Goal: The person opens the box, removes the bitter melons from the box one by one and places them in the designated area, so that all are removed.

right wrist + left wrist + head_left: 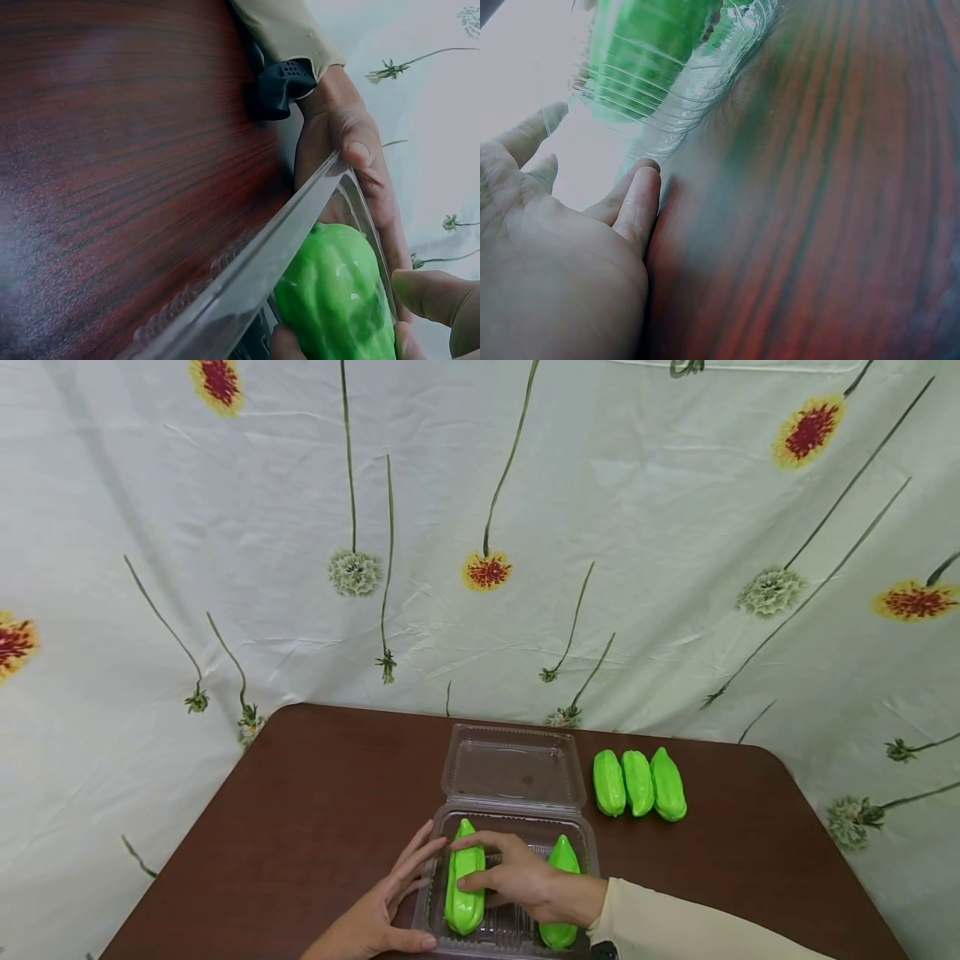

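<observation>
A clear plastic clamshell box [592, 843] lies with its lid [517, 764] folded back. Inside it, along the left side, is a glossy bright-green ridged bitter gourd [463, 897], its pointed end away from me. My right hand [525, 878] reaches in over the box and holds this gourd between thumb and fingers. A second gourd [561, 856] lies at the box's right side, partly covered by the right wrist. My left hand [382, 902] spreads its fairly straight fingers along the box's left wall; in the left wrist view its fingertips [646, 176] are right at the ribbed plastic.
Three more green gourds [638, 783] lie side by side on the dark brown table [330, 802], right of the lid. Behind the table hangs a white flower-print cloth [420, 610]. A black device [281, 88] sits at a wrist by the sleeve.
</observation>
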Available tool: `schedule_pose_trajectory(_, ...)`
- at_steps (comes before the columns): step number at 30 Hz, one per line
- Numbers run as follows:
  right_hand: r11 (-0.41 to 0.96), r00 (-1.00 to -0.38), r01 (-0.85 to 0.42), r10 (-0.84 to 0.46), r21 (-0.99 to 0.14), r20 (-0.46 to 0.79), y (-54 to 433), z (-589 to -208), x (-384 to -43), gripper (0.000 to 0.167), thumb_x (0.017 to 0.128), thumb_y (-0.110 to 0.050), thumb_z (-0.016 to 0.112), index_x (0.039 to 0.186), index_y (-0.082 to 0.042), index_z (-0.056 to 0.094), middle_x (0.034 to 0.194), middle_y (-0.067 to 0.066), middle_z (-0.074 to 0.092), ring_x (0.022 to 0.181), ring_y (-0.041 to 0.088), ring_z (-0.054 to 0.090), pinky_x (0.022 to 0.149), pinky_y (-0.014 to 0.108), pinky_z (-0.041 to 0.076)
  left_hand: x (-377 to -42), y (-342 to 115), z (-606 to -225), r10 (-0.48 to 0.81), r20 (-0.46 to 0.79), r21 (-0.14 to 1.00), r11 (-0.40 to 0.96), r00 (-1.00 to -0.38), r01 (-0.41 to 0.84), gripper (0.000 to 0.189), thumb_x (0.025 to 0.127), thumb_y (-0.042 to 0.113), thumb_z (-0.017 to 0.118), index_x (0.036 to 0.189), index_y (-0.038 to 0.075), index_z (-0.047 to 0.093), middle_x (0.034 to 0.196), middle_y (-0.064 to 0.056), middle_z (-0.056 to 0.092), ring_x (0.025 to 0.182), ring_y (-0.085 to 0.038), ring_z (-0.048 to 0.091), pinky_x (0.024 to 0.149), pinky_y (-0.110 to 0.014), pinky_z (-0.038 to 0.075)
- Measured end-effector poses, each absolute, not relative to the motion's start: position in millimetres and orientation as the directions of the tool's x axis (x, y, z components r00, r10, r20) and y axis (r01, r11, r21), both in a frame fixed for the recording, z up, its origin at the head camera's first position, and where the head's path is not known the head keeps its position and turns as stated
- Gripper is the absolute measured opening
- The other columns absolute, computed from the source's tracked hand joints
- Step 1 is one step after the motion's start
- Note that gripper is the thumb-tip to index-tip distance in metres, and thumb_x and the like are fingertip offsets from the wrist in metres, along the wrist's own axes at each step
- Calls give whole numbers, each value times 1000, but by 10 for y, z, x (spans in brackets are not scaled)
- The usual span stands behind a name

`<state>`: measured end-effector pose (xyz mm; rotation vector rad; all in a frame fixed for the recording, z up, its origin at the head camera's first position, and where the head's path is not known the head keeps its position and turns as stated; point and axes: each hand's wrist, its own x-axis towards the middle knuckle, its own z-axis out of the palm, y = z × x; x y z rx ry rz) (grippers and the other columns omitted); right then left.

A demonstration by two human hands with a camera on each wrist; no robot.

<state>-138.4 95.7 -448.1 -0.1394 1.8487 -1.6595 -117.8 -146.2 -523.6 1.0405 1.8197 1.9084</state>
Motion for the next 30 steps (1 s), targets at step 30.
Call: schedule_pose_trajectory(30,180,-813,319,-454,-931,-366,1369,-4302,-1459,52,87,1,73,135,-10,58,137,21,47,92,22,66,81,45,57,-1206,-1453,-5288,653,348,931,-155,-673,332,97,85,-5,74,160,-1,12,165,-22,-18,149,-9,25,112,-23,33)
